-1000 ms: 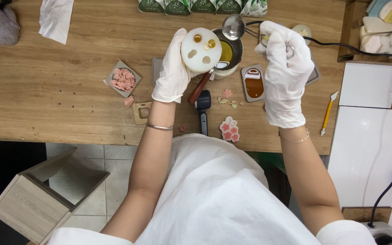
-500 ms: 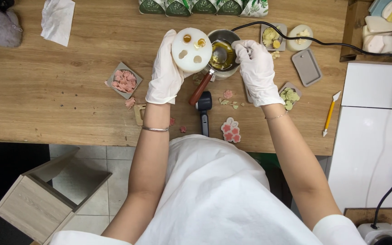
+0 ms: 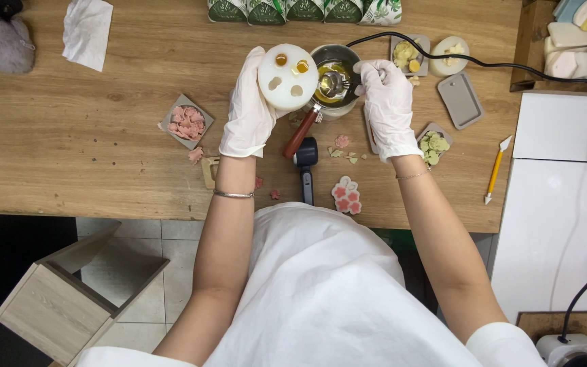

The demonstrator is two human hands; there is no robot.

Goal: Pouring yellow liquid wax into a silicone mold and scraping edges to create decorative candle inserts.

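Left hand (image 3: 247,109) grasps one white mould (image 3: 288,77) with four cavities, beside one pot (image 3: 334,80); right hand (image 3: 386,102) grips one spoon (image 3: 332,83) inside it.

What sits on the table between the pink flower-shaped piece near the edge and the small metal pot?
In the head view, between the pink flower piece and pot: scattered pink and green crumbs.

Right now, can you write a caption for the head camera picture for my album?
Gloved left hand holds a white mold; right hand dips a spoon into the pot.
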